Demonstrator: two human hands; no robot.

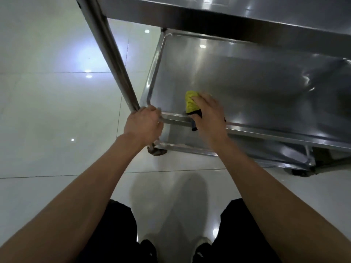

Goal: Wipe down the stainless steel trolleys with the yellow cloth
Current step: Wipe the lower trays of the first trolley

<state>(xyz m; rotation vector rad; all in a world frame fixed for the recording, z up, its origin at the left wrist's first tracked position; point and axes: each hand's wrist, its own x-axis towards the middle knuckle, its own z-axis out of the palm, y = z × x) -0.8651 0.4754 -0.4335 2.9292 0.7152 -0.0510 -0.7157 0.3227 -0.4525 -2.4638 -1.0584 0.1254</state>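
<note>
One yellow cloth (190, 102) on trolley shelf (247, 78), under right hand (208, 114)

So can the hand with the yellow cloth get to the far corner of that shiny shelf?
Probably yes. The right hand presses the yellow cloth on the steel middle shelf, which lies bare; the top shelf overhangs it.
</note>
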